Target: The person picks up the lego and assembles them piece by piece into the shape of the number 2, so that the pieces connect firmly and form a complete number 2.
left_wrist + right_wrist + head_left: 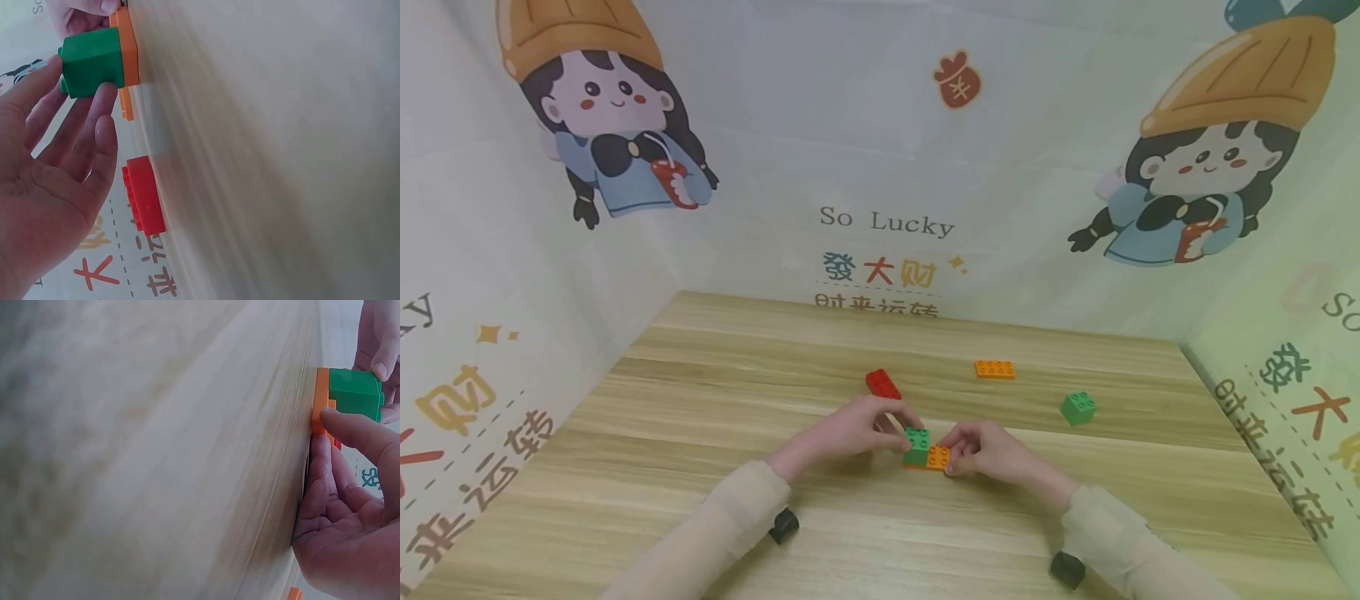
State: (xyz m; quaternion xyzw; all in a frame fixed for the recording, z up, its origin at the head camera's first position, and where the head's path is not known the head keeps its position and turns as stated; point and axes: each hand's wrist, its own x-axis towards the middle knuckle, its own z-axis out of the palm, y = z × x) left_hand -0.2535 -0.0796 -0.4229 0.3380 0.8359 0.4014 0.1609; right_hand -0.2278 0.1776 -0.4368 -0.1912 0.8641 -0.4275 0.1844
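Nearest, two pale sleeves [722,517] reach in over a wood-grain tabletop [677,408]; the left hand [865,429] is partly curled, its thumb and fingers pinching a green block [916,457] lightly; the right hand [992,450] is bent more tightly, thumb and fingertips pinching the bare end of a flat orange block [938,457]; the green block stands upright on the left half of the flat orange block, four round studs uncovered beside it, and the flat orange block rests on the tabletop between the hands.

From the right wrist, no gap shows along the join, though whether the two are fully locked I cannot tell; to seat them well, the right hand should hold the flat orange block down and steady, its fingers clear of the seam, while the left hand keeps the green block's edges lined up and presses straight down; a sideways push could tilt it off its studs.

Farther off, a second green block [1078,408] sits to the right; a red block [882,383] lies just beyond the left hand; farther still is a second flat orange block [995,369]; behind everything hangs a printed cloth [1037,250].
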